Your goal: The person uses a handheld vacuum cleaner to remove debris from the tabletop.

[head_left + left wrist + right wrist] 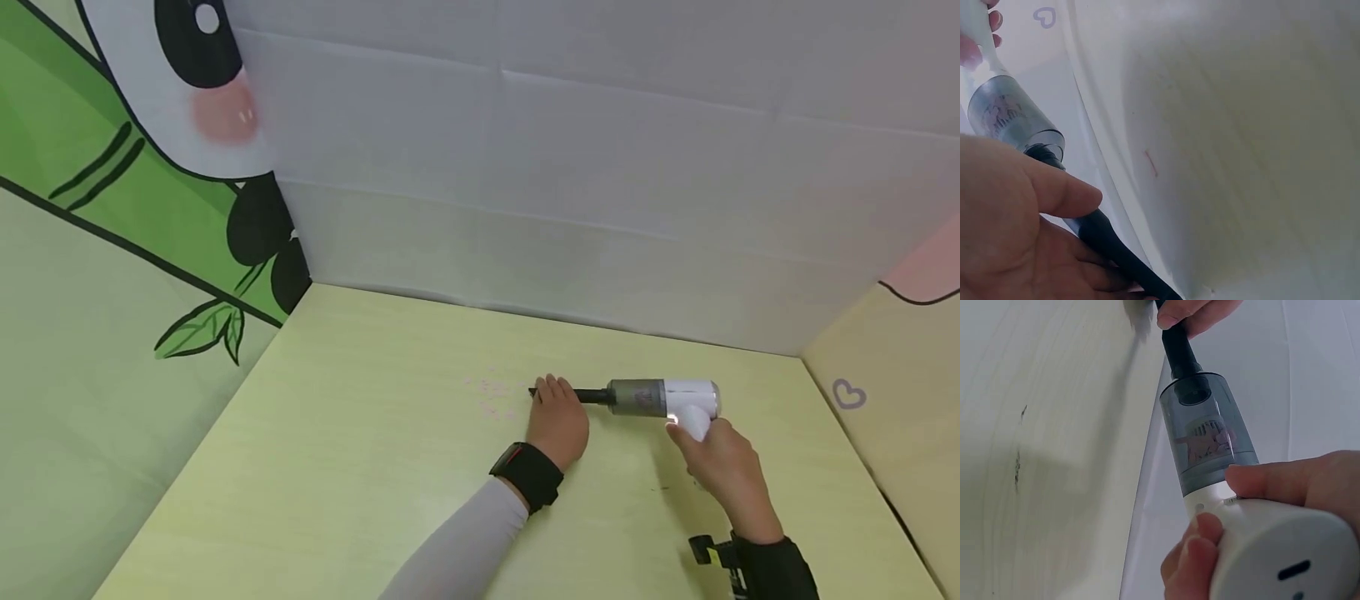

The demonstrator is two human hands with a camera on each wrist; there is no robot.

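Note:
A white handheld vacuum cleaner (692, 398) with a smoky clear dust cup (1207, 425) is held above the table, its black nozzle (1100, 234) pointing left. My right hand (723, 467) grips its white handle, thumb near the dust cup's edge in the right wrist view. With thumb on one side and fingers on the other, my left hand (558, 421) holds the nozzle. Pinkish bits (1207, 440) show inside the dust cup. Small pink scraps (491, 389) lie scattered on the table just left of the nozzle tip, which my left fingers partly hide.
The pale yellow table (337, 433) meets a white back wall (525, 192). A printed panel (90, 333) with green bamboo stands at the left, and a cream panel (900, 433) with a purple heart at the right. Dark marks (1017, 472) show on the tabletop.

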